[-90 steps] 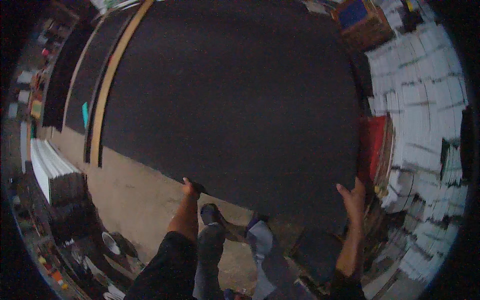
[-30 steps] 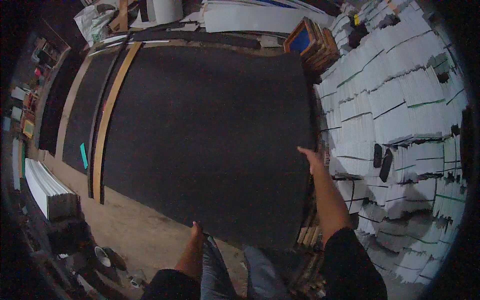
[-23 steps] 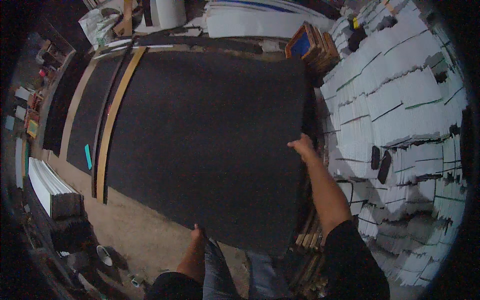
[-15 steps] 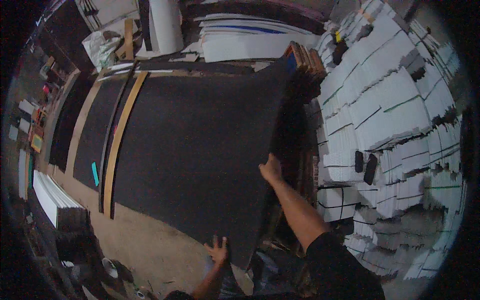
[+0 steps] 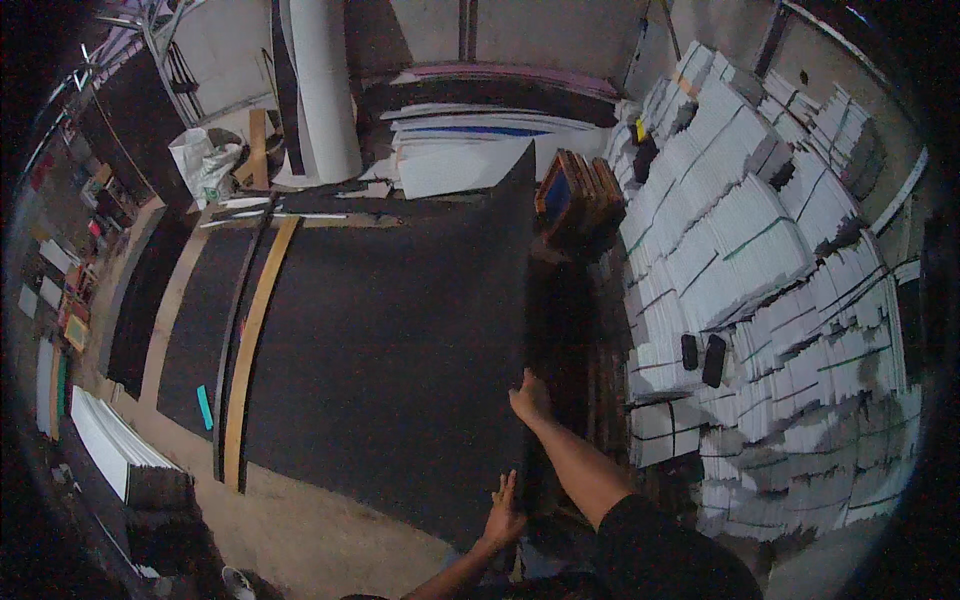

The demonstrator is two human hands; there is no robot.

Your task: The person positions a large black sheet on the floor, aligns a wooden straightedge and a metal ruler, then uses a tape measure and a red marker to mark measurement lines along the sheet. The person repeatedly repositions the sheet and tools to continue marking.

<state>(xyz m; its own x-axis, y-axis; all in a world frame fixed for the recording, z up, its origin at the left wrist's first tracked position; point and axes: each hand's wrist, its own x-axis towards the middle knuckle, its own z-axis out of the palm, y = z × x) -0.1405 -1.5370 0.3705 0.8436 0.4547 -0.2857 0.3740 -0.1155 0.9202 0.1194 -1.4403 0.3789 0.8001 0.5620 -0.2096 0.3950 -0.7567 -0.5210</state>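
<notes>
Clearly the large dark grey, matte rectangular board (image 5: 400, 360) fills the middle of the view, tilted up on its right long edge, its far corner rising before a pile of white sheets (image 5: 470, 150). It stands over the sandy floor (image 5: 320, 520), beside stacks of white paper bundles (image 5: 760, 260). Right hand (image 5: 530, 397) grips the board's right edge midway, fingers curled around it, forearm stretched forward. Left hand (image 5: 503, 515) clasps the near corner of that same edge, fingers wrapped on it.

The big board (image 5: 400, 350) is plain dark grey, the stacked sheets (image 5: 760, 260) white with dark edges, the plank (image 5: 255, 340) light tan, the roll (image 5: 325, 90) white.
</notes>
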